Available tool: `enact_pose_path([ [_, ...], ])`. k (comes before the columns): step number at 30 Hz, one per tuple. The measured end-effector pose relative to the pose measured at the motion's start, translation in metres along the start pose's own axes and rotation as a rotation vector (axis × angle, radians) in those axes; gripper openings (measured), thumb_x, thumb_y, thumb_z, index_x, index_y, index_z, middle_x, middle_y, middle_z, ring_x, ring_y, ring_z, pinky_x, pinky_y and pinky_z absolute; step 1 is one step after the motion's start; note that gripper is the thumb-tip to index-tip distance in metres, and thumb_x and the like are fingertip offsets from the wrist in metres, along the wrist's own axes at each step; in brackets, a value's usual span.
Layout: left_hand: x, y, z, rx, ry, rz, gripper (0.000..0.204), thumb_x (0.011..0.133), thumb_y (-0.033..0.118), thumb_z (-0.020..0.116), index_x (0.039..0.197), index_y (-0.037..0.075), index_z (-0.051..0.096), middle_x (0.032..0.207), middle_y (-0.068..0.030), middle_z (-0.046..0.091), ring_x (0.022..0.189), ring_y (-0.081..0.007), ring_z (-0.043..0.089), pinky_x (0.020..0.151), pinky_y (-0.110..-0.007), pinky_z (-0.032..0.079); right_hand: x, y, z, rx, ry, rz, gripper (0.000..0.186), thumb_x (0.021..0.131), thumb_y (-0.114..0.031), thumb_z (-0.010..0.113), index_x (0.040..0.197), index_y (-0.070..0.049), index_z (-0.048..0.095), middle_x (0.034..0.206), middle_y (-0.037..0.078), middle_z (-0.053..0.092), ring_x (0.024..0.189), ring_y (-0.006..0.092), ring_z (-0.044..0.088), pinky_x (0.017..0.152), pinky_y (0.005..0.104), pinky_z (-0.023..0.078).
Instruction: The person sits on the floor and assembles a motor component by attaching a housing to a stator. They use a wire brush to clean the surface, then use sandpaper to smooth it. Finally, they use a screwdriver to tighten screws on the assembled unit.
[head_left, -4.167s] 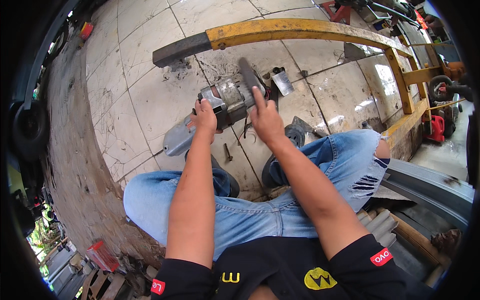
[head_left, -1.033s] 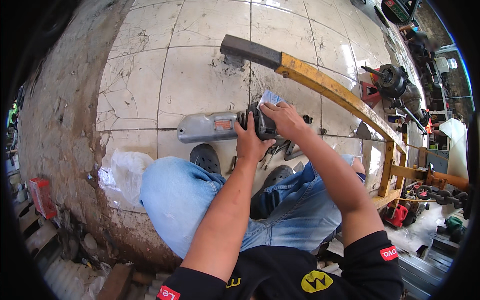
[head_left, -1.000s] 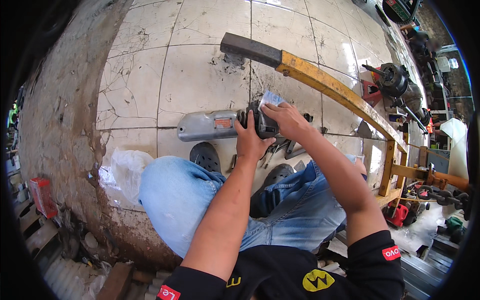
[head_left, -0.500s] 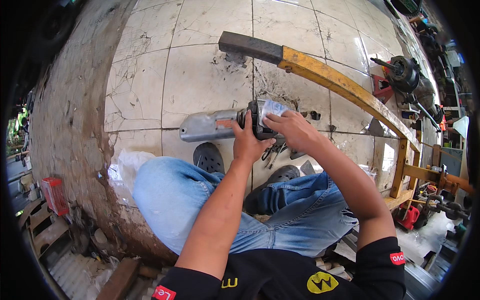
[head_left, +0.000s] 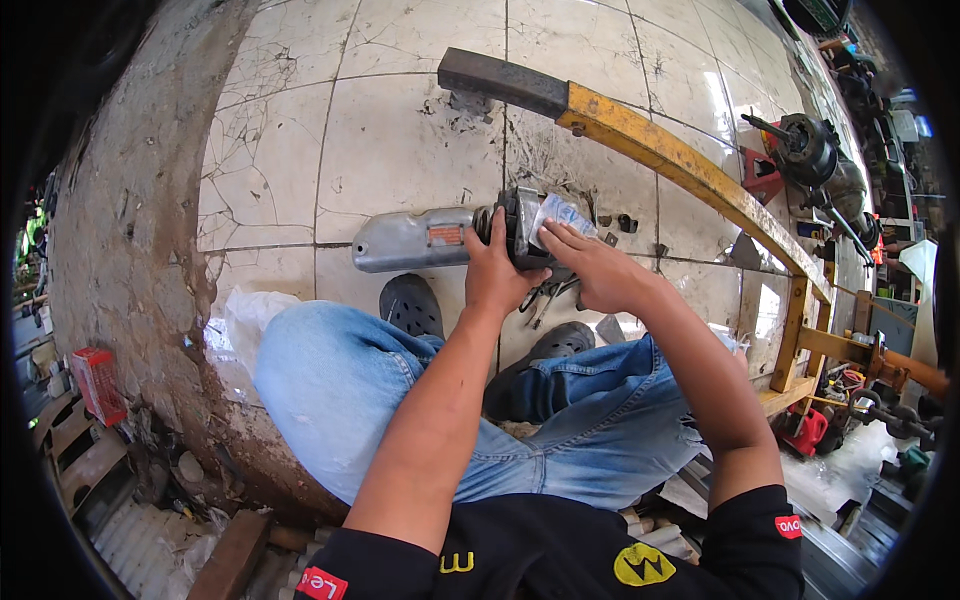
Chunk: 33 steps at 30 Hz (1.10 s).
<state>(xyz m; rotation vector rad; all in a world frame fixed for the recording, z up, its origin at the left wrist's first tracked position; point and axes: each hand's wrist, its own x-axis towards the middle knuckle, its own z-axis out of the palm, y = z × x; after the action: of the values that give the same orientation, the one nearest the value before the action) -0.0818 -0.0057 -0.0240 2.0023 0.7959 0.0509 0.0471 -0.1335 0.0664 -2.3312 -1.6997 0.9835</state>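
A silver elongated metal part [head_left: 405,241] with an orange label lies on the tiled floor before me, its rounded end to the left. At its right end is a dark blocky section with a grey flat face [head_left: 525,228]. My left hand [head_left: 496,277] grips the part around this section, thumb on the near side and fingers reaching up over it. My right hand [head_left: 605,275] presses a pale sheet with blue print [head_left: 565,212] against the right face, fingers stretched over it. Its underside is hidden.
A yellow steel beam with a dark end [head_left: 680,150] stretches above the floor to the right. Behind it is a black machine part [head_left: 805,150]. Thin metal tools [head_left: 545,298] lie near my shoe [head_left: 565,342]. A red crate [head_left: 98,385] stands at left.
The view has shifted slightly. My right hand and the pale sheet have moved a little to the right along the part's face. My left hand keeps its grip.
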Motion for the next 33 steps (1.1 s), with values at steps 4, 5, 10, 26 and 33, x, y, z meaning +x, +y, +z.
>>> enact_pose_path([
  [4,0.004,-0.004,0.003,-0.018,-0.010,-0.007,0.120,0.059,0.029,0.094,0.154,0.012,0.023,0.141,-0.0285,0.027,0.116,-0.0447,0.057,0.097,-0.044,0.051,0.037,-0.012,0.008,0.001,0.119,0.044,0.086,0.070,0.007,0.058,0.150,0.000,0.030,0.157,0.023,0.028,0.146,0.0380,0.027,0.115,0.0459,0.034],
  [5,0.005,-0.001,0.001,-0.004,-0.035,-0.032,0.119,0.060,0.028,0.094,0.154,0.013,0.023,0.141,-0.0285,0.027,0.116,-0.0446,0.057,0.097,-0.044,0.052,0.041,-0.009,0.010,-0.011,0.128,0.040,0.086,0.069,0.008,0.056,0.150,0.000,0.030,0.157,0.023,0.029,0.146,0.0382,0.027,0.115,0.0460,0.034],
  [10,0.000,-0.001,-0.002,0.037,0.003,0.010,0.119,0.061,0.027,0.093,0.155,0.014,0.021,0.142,-0.0286,0.026,0.114,-0.0445,0.059,0.095,-0.044,0.052,0.004,-0.009,0.004,0.001,0.041,-0.003,0.087,0.069,0.009,0.057,0.151,-0.001,0.030,0.157,0.022,0.030,0.146,0.0379,0.027,0.115,0.0461,0.033],
  [26,0.003,0.005,-0.003,0.029,-0.077,-0.092,0.124,0.058,0.034,0.095,0.155,0.017,0.020,0.141,-0.0269,0.029,0.121,-0.0440,0.053,0.101,-0.045,0.049,0.006,-0.016,0.015,0.036,0.144,0.042,0.091,0.065,0.011,0.053,0.152,-0.007,0.032,0.158,0.016,0.031,0.146,0.0338,0.029,0.114,0.0433,0.037],
  [33,0.005,0.004,-0.003,0.070,-0.072,-0.081,0.124,0.059,0.035,0.094,0.156,0.016,0.019,0.146,-0.0271,0.025,0.117,-0.0431,0.058,0.097,-0.044,0.052,-0.013,0.004,0.011,-0.006,0.093,0.058,0.088,0.065,0.011,0.054,0.150,-0.007,0.036,0.156,0.013,0.035,0.145,0.0331,0.032,0.115,0.0417,0.036],
])
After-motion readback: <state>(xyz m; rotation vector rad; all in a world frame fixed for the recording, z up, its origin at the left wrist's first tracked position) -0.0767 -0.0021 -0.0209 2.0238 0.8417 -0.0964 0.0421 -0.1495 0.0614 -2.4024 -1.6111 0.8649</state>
